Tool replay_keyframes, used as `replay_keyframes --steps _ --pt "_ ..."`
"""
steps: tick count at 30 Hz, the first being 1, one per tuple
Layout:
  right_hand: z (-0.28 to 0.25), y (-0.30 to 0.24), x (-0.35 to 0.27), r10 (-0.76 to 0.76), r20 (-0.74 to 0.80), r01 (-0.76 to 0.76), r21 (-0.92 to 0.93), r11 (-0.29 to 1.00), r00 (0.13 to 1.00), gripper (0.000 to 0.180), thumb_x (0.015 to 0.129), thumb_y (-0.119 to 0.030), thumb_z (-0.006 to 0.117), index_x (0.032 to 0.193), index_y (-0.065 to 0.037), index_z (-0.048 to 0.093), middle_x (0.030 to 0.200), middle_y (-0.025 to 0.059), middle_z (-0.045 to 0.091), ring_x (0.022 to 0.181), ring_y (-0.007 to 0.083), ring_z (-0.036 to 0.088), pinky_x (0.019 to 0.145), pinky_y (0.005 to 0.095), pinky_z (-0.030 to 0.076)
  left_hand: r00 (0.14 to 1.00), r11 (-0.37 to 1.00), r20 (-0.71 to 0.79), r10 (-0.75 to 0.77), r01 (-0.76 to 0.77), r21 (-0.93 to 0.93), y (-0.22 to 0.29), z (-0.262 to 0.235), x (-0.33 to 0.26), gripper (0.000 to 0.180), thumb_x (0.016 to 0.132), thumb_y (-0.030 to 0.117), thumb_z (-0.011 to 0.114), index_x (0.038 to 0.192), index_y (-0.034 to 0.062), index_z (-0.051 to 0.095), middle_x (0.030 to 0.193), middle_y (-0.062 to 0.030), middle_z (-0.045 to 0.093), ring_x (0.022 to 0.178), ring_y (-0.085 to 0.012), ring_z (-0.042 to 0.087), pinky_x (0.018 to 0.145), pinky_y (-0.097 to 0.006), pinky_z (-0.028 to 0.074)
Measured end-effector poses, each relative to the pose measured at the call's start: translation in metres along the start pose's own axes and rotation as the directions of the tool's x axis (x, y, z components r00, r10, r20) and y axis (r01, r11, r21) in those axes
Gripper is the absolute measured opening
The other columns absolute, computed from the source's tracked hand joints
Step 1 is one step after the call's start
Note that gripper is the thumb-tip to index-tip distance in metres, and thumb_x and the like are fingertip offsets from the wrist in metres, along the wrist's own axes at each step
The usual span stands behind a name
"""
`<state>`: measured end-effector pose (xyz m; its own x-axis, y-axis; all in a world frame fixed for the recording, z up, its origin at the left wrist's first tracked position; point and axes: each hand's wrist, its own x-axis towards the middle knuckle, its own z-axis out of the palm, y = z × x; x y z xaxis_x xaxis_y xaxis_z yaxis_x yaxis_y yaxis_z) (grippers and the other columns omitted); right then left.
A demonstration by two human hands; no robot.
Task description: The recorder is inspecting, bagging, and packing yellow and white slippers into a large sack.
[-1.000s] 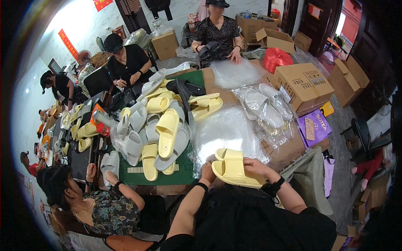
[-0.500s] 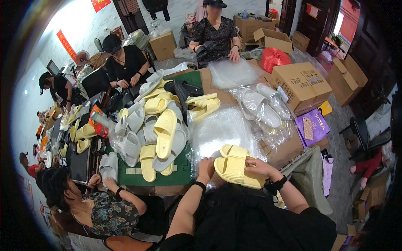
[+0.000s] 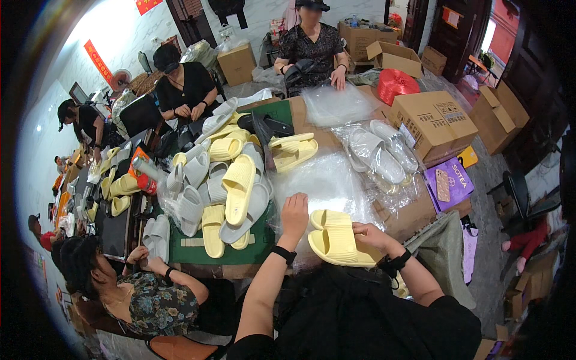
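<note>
A pair of yellow slippers (image 3: 333, 241) is stacked together in front of me, above the table's near edge. My right hand (image 3: 370, 235) grips the pair from the right, fingers wrapped on its edge. My left hand (image 3: 294, 215) is over the near left part of a stack of clear plastic bags (image 3: 324, 180), its fingers curled together. Whether a bag's edge is pinched in them is hard to see against the transparent film. Left of the bags lies a heap of yellow and grey slippers (image 3: 239, 189) on a green mat (image 3: 187, 255).
Bagged grey slippers (image 3: 384, 153) lie to the right, near a cardboard box (image 3: 432, 123) and a purple box (image 3: 459, 180) with a phone (image 3: 443, 185). A co-worker (image 3: 153, 288) holds grey slippers at my left. Another person (image 3: 309, 57) stands across, touching more clear bags (image 3: 336, 107).
My left hand has moved away from me over the plastic bags. The slippers in my right hand have tilted slightly. The co-worker at left still handles grey slippers.
</note>
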<state>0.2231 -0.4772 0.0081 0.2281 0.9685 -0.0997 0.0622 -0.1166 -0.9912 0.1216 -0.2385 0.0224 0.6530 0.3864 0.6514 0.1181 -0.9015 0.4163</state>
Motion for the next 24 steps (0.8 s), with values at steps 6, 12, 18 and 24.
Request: replay_keyframes --steps 6,12,18,24 --pt "0.016 -0.016 -0.004 0.038 -0.492 -0.127 -0.149 0.981 0.870 0.024 0.080 -0.013 0.055 0.096 0.006 0.057 0.103 0.0137 0.053 0.101 0.0241 0.050 0.084 0.0304 0.040 0.975 0.978 0.073 0.208 -0.206 -0.032 0.022 -0.009 0.001 0.013 0.073 0.006 0.054 0.086 0.0047 0.053 0.091 -0.0084 0.058 0.080 -0.0255 0.053 0.068 -0.035 0.043" --pt "0.014 0.010 0.007 -0.245 -0.561 -0.113 -0.526 0.843 0.791 0.030 0.080 -0.016 0.057 0.103 0.003 0.054 0.095 0.0173 0.049 0.092 0.0319 0.048 0.080 0.0368 0.039 0.897 0.916 0.185 0.401 -0.399 -0.048 0.041 -0.004 -0.010 0.027 0.071 0.011 0.052 0.096 0.0034 0.054 0.100 -0.0100 0.057 0.086 -0.0227 0.053 0.071 -0.034 0.043" --pt "0.019 -0.005 0.028 -0.423 -0.582 -0.087 -0.651 0.754 0.695 0.030 0.078 -0.013 0.059 0.104 0.001 0.051 0.097 0.0217 0.046 0.089 0.0385 0.046 0.078 0.0425 0.038 0.838 0.854 0.179 0.515 -0.484 -0.190 0.069 -0.014 -0.009 0.021 0.071 0.008 0.055 0.091 0.0025 0.057 0.095 -0.0097 0.058 0.079 -0.0219 0.054 0.067 -0.034 0.043" --pt "0.017 -0.002 0.059 -0.506 -0.658 -0.061 -0.640 0.766 0.558 0.030 0.078 -0.014 0.059 0.103 0.001 0.052 0.100 0.0239 0.047 0.094 0.0408 0.044 0.081 0.0439 0.036 0.654 0.723 0.321 0.685 -0.554 -0.414 0.069 -0.012 -0.040 0.033 0.074 0.011 0.057 0.106 0.0050 0.056 0.105 -0.0099 0.056 0.089 -0.0235 0.055 0.078 -0.034 0.044"
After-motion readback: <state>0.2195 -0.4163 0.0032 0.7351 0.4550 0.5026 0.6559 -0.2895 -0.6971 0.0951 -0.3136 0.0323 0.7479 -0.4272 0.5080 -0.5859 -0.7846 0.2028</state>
